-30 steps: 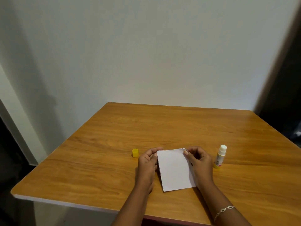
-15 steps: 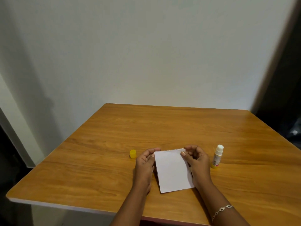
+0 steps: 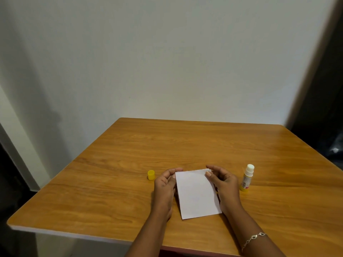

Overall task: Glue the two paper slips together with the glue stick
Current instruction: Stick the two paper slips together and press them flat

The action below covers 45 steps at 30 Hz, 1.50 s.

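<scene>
Both hands on the paper slips, far corners pinched.

My left hand (image 3: 165,190) and right hand (image 3: 225,188) pinched the paper slips (image 3: 196,194) near the bench (image 3: 111,182) front; the uncapped glue stick (image 3: 246,178) stood right, yellow cap (image 3: 151,175) left.

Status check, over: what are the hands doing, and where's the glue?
Both hands, left and right, pinching the paper by its top corners. Glue stick upright, uncapped, right of it. Cap left. Nothing blocking.

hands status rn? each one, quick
Left hand: closed, pinching the white paper at its far left corner.
Right hand: closed, pinching the same paper at its far right corner.
</scene>
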{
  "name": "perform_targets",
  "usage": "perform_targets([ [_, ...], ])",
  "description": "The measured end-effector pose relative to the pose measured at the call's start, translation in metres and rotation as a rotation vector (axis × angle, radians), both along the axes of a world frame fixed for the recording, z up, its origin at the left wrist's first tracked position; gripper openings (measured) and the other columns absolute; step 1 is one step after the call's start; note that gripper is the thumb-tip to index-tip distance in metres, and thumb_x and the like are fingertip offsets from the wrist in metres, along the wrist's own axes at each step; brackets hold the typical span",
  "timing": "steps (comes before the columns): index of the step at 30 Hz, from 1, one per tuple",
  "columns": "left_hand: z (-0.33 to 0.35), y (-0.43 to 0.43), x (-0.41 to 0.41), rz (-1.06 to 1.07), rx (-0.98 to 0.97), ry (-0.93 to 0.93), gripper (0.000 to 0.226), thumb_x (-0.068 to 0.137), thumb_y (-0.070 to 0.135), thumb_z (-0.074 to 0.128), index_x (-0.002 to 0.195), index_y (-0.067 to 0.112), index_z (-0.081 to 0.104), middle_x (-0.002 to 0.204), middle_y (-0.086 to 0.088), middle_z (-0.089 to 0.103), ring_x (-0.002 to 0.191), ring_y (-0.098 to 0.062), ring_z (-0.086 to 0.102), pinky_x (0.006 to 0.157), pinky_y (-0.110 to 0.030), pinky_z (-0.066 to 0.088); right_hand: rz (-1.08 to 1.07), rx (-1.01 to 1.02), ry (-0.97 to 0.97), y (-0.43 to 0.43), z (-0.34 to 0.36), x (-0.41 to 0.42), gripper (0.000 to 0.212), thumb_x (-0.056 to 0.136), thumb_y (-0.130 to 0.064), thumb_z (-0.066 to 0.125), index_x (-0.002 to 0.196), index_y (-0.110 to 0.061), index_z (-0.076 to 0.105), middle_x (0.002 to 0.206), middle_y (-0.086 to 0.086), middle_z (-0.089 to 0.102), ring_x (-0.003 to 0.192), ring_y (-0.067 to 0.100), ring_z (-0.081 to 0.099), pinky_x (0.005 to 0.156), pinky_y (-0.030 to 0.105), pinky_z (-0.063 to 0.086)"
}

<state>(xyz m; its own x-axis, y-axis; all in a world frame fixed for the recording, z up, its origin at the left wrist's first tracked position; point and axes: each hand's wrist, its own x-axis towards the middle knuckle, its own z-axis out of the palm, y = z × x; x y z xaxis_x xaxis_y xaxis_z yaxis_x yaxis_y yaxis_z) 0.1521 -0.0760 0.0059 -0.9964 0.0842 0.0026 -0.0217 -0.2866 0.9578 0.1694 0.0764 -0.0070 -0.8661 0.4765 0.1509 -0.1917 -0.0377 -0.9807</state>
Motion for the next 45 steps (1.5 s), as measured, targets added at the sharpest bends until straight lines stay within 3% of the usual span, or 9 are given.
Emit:
perform_targets([
  [5,0.0004,0.0003,0.0004,0.012,0.008,-0.003,0.022,0.093,0.005,0.046,0.088,0.014,0.066,0.077,-0.002,0.071,0.068,-0.013,0.063,0.059,-0.027,0.048,0.030,-0.002,0.041,0.0015,0.0001,0.0014,0.020,0.079,-0.005,0.066,0.090,-0.022,0.067,0.060,-0.001,0.053,0.055,0.003,0.052,0.054,0.020,0.043],
  [10,-0.0004,-0.0004,0.0006,0.018,0.006,-0.001,0.021,0.092,0.006,0.048,0.088,0.015,0.066,0.072,0.000,0.071,0.066,-0.013,0.062,0.057,-0.028,0.048,-0.014,-0.019,0.087,0.0002,-0.0003,0.0011,0.016,0.076,-0.001,0.069,0.077,-0.014,0.061,0.066,-0.001,0.057,0.059,0.003,0.052,0.053,0.016,0.045],
  [14,-0.0007,0.0005,0.0006,0.032,0.013,0.006,0.021,0.092,0.005,0.048,0.088,0.014,0.066,0.070,0.000,0.071,0.064,-0.014,0.062,0.053,-0.024,0.048,-0.003,0.034,0.079,0.0004,-0.0003,0.0024,0.015,0.076,-0.002,0.069,0.071,-0.013,0.060,0.070,0.000,0.060,0.064,0.005,0.053,0.059,0.021,0.043],
  [18,-0.0021,0.0016,-0.0002,0.064,0.004,0.003,0.021,0.092,0.006,0.048,0.087,0.015,0.066,0.074,-0.006,0.070,0.065,-0.018,0.059,0.054,-0.029,0.044,0.061,-0.073,0.112,0.0006,0.0034,0.0040,0.018,0.077,0.002,0.066,0.068,-0.012,0.059,0.068,0.001,0.059,0.060,0.002,0.055,0.053,0.016,0.044],
  [28,-0.0018,0.0014,0.0005,0.040,-0.002,0.001,0.019,0.088,0.003,0.054,0.084,0.017,0.067,0.063,0.003,0.072,0.054,-0.010,0.062,0.048,-0.026,0.045,0.111,-0.111,0.062,-0.0018,0.0072,0.0052,0.015,0.075,0.003,0.066,0.070,-0.009,0.059,0.068,0.003,0.059,0.061,0.008,0.054,0.051,0.018,0.044],
  [36,-0.0024,0.0008,0.0008,0.046,-0.005,0.028,0.022,0.092,0.007,0.049,0.084,0.016,0.067,0.065,0.002,0.071,0.055,-0.011,0.061,0.045,-0.022,0.045,0.085,-0.138,0.060,-0.0006,0.0073,0.0050,0.015,0.076,0.004,0.066,0.069,-0.006,0.058,0.062,0.003,0.059,0.050,0.001,0.053,0.044,0.015,0.042],
  [42,-0.0030,0.0015,0.0006,0.038,-0.015,0.036,0.022,0.092,0.007,0.048,0.084,0.016,0.066,0.071,-0.004,0.070,0.059,-0.015,0.059,0.047,-0.025,0.043,0.071,-0.162,0.050,0.0000,0.0070,0.0041,0.018,0.075,0.004,0.067,0.066,-0.009,0.058,0.059,0.002,0.058,0.054,0.009,0.052,0.047,0.019,0.044],
  [45,-0.0036,0.0009,0.0007,0.024,-0.021,0.050,0.024,0.093,0.007,0.047,0.084,0.018,0.067,0.066,0.000,0.070,0.057,-0.015,0.059,0.047,-0.024,0.043,0.072,-0.186,0.038,0.0005,0.0070,0.0039,0.018,0.076,0.003,0.067,0.066,-0.008,0.057,0.060,0.004,0.056,0.058,0.015,0.051,0.053,0.028,0.042],
])
